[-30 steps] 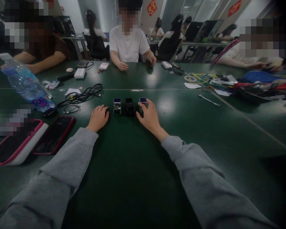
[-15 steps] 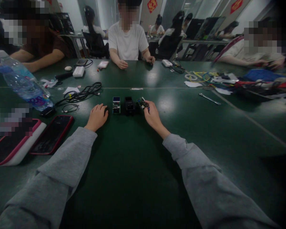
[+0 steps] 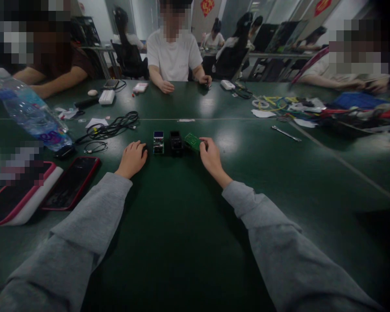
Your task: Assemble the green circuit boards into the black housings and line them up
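Three small parts sit in a row on the green table [image 3: 182, 225]. At the left is a small module with a blue screen [image 3: 158, 142]. A black block [image 3: 176, 143] is in the middle. On the right, my right hand [image 3: 209, 156] pinches a small green circuit board [image 3: 192, 141] and tilts it so its green underside faces me. My left hand [image 3: 132, 158] lies curled on the table just left of the blue-screen module; a small dark thing may be under its fingertips, but I cannot tell.
Two phones in red cases [image 3: 69, 182] and a water bottle [image 3: 32, 117] are at the left. Black cables [image 3: 115, 126] lie behind my left hand. A wrench [image 3: 285, 134] and a pile of wires [image 3: 299, 108] are at the right. Other people sit across the table.
My right hand has lifted the right-hand board off the table and turned it over, from blue screen up to green underside showing. My left hand stays put.
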